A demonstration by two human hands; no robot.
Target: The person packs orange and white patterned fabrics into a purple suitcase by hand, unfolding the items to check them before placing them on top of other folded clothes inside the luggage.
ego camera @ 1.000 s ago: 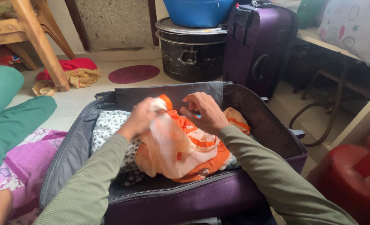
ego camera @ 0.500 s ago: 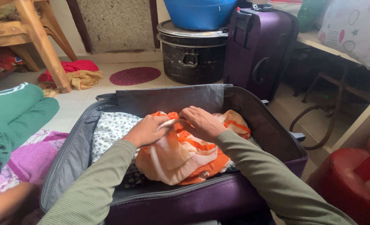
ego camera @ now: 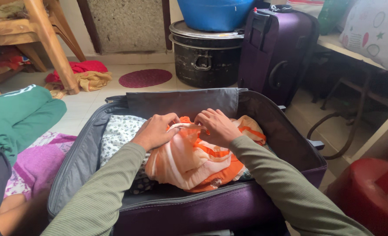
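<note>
Your left hand (ego camera: 155,131) and right hand (ego camera: 218,126) now rest low on the orange cloth (ego camera: 194,159), which lies bunched in the middle of the open suitcase (ego camera: 194,209), to the right of a white patterned cloth (ego camera: 117,133) packed at its left side. A second ago both hands held the pale edge of the cloth raised above the pile; they have since come down, and the edge is now drawn taut between them, just above the heap. Your left fingers are curled and pinch that pale edge; your right fingers are bent over it, pressing into the fabric, though whether they grip or merely press cannot be told. The bundle sits flatter and more gathered than before, which suggests the cloth is being folded or tucked down into the case. Far of the case stand a black pot (ego camera: 205,57) and an upright purple suitcase (ego camera: 275,48); at left, another person's green-clad leg (ego camera: 21,116) lies on the floor.
</note>
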